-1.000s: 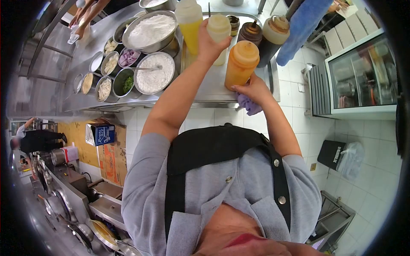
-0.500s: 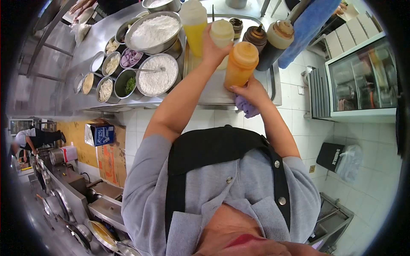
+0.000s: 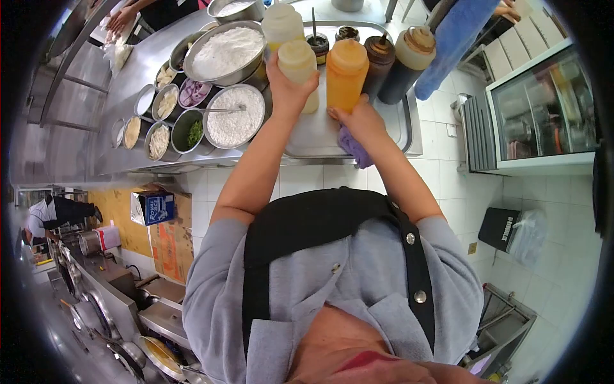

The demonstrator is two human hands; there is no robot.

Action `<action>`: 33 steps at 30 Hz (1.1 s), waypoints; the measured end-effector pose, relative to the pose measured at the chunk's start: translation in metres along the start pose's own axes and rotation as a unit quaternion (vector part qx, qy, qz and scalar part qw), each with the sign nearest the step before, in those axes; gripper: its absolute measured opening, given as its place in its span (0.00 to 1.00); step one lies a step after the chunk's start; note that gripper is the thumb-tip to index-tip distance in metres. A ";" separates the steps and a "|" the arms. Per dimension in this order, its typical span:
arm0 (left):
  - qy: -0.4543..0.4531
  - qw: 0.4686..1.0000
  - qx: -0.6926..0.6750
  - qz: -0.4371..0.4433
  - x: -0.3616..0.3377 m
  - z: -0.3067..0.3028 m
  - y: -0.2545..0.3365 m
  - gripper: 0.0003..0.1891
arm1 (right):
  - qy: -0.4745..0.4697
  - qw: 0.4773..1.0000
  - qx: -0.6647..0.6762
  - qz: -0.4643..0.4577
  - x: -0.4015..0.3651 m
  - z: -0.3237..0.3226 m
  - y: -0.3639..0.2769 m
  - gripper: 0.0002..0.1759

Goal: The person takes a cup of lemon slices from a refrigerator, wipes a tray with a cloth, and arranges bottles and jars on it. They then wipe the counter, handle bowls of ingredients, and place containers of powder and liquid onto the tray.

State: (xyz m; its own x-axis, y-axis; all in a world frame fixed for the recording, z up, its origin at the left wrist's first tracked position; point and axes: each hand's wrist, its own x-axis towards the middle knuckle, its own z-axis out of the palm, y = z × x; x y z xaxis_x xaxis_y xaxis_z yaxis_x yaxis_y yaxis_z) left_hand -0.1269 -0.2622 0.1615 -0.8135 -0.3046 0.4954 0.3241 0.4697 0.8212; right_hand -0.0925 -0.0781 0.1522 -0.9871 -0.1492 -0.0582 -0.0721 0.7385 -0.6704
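My left hand [image 3: 291, 86] is wrapped round a squeeze bottle with pale contents [image 3: 298, 61], beside a taller bottle with yellow contents [image 3: 283, 27]. The fingers of my right hand [image 3: 361, 121] grip the lower part of an orange squeeze bottle [image 3: 346, 77], with a purple cloth [image 3: 355, 147] just below that hand. Both held bottles are upright over the metal tray [image 3: 396, 137]. Right of the orange bottle are a dark brown bottle [image 3: 378, 61] and a large bottle of dark liquid [image 3: 406, 64]. Small jars [image 3: 317, 46] stand behind.
On the steel counter [image 3: 102, 96], left of the tray, are bowls of white powder [image 3: 234, 115], sliced purple onion [image 3: 194, 93] and chopped greens [image 3: 188, 131]. A blue towel [image 3: 454, 45] hangs at the right. A co-worker's hands [image 3: 121, 19] show at the far left.
Both of my hands have moved left with their bottles. The pale bottle is now lower, in front of the yellow one, and the orange bottle is farther back on the tray.
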 end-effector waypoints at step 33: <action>-0.010 0.997 0.057 -0.048 -0.058 -0.032 0.015 0.39 | 0.007 0.998 0.032 -0.046 -0.012 -0.038 0.038 0.28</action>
State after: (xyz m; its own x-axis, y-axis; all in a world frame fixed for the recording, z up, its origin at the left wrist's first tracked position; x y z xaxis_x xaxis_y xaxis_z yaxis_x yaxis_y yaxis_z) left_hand -0.0596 -0.2645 0.1541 -0.8479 -0.3373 0.4089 0.1877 0.5304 0.8267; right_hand -0.0892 -0.0232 0.1553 -0.9787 -0.2047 0.0148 -0.1528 0.6786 -0.7185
